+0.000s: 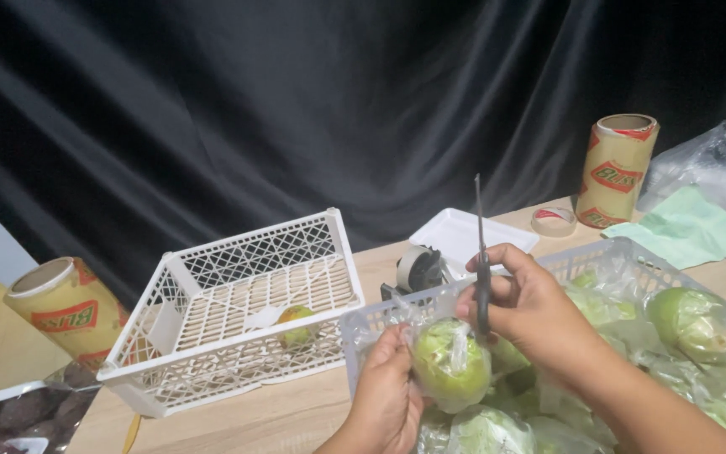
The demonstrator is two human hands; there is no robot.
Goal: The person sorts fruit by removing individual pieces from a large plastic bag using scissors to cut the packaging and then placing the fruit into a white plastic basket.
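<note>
My left hand [384,395] cups a green fruit wrapped in clear film [450,363], fingers [397,346] curled round its near side so the loose film bunches upward. My right hand [531,311] is closed on a pair of scissors [481,261], blades pointing straight up and shut, the grip just above the fruit's top; held that way, I judge, to keep the points off the film. Directly under both hands sits a clear crate [598,256] full of more wrapped green fruit [695,319], so the held one hangs over its near-left corner. Left of my fingers, a white lattice basket [212,277] holds one lone fruit [296,324]. Beyond my fingers: tape dispenser [418,271], white foam tray [464,231], small tape roll [553,220] and an upright roll of cling film [617,168]. A second roll [65,307] lies far left on the tabletop [296,412].
</note>
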